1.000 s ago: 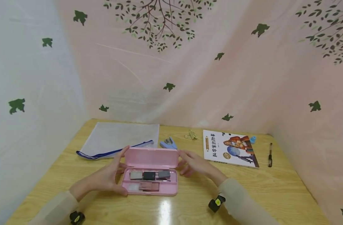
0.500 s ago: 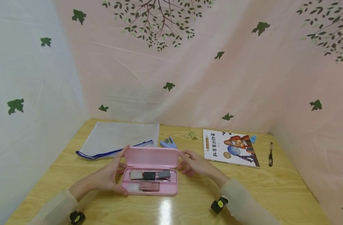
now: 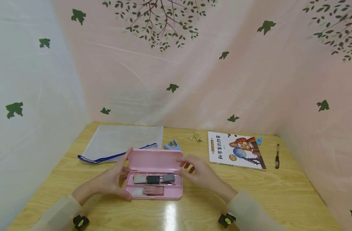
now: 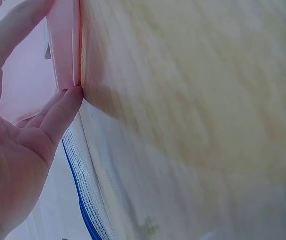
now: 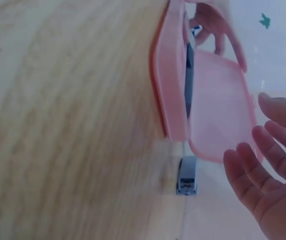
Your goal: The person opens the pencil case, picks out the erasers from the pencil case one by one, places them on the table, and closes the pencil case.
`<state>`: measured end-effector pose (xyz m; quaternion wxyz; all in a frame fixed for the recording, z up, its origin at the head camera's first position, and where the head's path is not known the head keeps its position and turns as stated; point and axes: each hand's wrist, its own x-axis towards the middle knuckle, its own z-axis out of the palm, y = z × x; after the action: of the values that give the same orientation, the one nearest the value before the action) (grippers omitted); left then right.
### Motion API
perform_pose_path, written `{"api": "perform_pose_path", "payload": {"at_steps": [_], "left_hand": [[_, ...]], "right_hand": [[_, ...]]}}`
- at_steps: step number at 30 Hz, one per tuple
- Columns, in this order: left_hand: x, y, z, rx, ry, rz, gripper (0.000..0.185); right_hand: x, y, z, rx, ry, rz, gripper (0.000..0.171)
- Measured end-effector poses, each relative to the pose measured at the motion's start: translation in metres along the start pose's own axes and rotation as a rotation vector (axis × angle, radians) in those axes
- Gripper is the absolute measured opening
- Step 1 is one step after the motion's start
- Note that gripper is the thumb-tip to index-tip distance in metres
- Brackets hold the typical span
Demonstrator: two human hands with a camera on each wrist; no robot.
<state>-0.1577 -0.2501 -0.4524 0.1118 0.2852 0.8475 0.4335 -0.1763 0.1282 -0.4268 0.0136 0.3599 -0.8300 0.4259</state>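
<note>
An open pink pencil case (image 3: 174, 193) lies on the table, its lid (image 3: 155, 160) raised at the back. Inside are several small blocks: a whitish block (image 3: 139, 179), a black block (image 3: 153, 179), a grey block (image 3: 168, 178) and a pink block (image 3: 153, 191). My left hand (image 3: 112, 181) grips the case's left end, thumb at the near corner and index finger up at the lid's edge. At the right end, my right hand (image 3: 203, 175) has loosely bent fingers that overlap the lid's edge in the head view. The right wrist view shows its palm (image 5: 282, 200) with nothing in it.
Behind the case lie a clear pouch (image 3: 129, 138) with a blue zip, a light blue stapler (image 3: 172, 145) and a gold binder clip (image 3: 197, 137). Farther right are a book (image 3: 222, 150), a small blue cap (image 3: 259, 140) and a black pen (image 3: 277, 157).
My right hand has turned and come slightly nearer, its fingers now spread apart at the lid's right edge. The left hand and the case have stayed in place.
</note>
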Motion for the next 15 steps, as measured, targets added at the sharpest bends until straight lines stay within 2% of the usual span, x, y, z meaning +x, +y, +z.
{"api": "perform_pose_path", "payload": {"at_steps": [3,6,10,15], "left_hand": [[-0.001,0.001,-0.001,-0.01,0.002,0.002,0.152],[-0.001,0.001,-0.001,-0.018,0.005,0.009,0.152],[-0.002,0.0,-0.001,-0.019,0.008,0.018,0.152],[-0.001,0.0,0.0,-0.05,-0.002,0.005,0.15]], "right_hand": [[0.0,-0.004,0.008,-0.061,-0.07,-0.031,0.047],[0.001,-0.005,0.016,-0.186,-0.114,-0.047,0.051],[0.004,-0.007,0.024,-0.33,-0.165,-0.027,0.055],[0.007,-0.008,0.029,-0.4,-0.201,0.016,0.055]]}}
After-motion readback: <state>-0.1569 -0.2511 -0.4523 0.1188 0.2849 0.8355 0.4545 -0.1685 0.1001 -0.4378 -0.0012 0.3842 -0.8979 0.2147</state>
